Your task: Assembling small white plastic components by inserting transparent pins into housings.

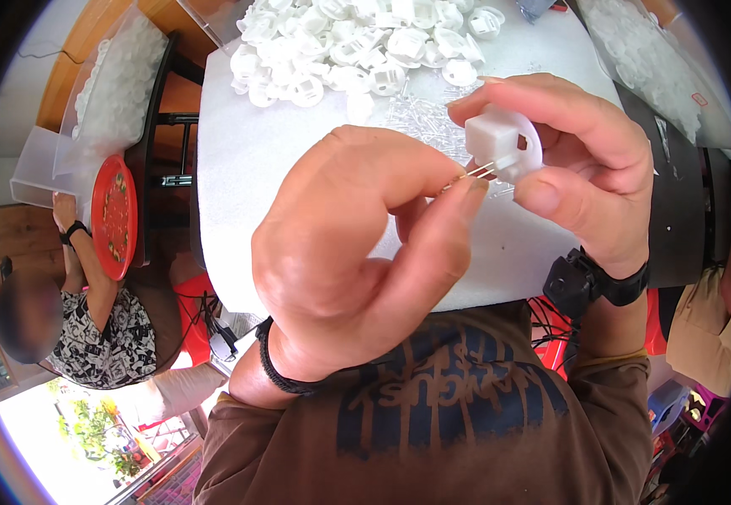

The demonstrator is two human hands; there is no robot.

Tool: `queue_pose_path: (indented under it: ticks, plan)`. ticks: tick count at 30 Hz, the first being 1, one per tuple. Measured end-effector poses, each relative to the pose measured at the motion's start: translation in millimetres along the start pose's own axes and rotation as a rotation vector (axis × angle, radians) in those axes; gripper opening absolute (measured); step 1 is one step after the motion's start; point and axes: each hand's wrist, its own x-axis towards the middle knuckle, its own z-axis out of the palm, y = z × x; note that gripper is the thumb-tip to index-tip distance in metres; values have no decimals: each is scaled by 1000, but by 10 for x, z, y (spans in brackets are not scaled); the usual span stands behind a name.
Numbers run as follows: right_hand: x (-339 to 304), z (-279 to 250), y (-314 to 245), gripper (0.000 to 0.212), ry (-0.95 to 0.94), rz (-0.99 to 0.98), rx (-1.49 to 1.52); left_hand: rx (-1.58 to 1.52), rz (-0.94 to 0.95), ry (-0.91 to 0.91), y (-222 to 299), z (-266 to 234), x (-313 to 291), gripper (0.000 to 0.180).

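Note:
Between the thumb and forefinger of my left hand point(353, 252) are two thin metal pins point(483, 169), side by side and pointing right. Their tips reach the near side of a white plastic fitting point(491, 135); whether they sit inside it I cannot tell. My right hand point(592, 147) grips that fitting by its round flange, fingers behind and thumb in front. The fitting has a boxy body and a hole in the flange. Beneath both hands, many small clear or shiny pins point(416, 114) lie scattered over the white table cover point(235, 194).
A heap of similar white fittings point(357, 46) covers the table's far side. Bags of white pieces stand at far left point(121, 80) and far right point(643, 63). At the left, another person point(108, 332) sits by a red tray point(114, 223) and a clear plastic bin point(37, 172).

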Motion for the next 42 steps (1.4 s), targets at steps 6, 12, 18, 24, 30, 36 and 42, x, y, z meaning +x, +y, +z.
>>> queue_pose_path:
  ticks: [6, 12, 18, 24, 30, 36, 42]
  plan:
    - [8, -5, -4, 48, 20, 32, 42, 16, 35, -10, 27, -13, -13, 12]
    - [14, -22, 11, 46, -17, -59, 3, -4, 50, -2, -17, -15, -25, 11]
    - [30, -37, 46, 45, -64, -140, -12, -18, -144, -43, 33, -54, -30, 8]
    - [20, -43, 39, 45, -53, -169, -55, 20, -69, -36, 32, -29, -33, 7]
    - [-24, 33, -43, 48, 13, 155, 226, 15, -38, 6, 39, 1, -41, 7]
    - [-23, 63, -42, 51, 63, 164, 259, 14, -29, 45, 79, -7, 0, 7]
    - [-8, 18, -58, 56, 39, 239, 325, -71, -79, 29, 103, -22, 59, 10]
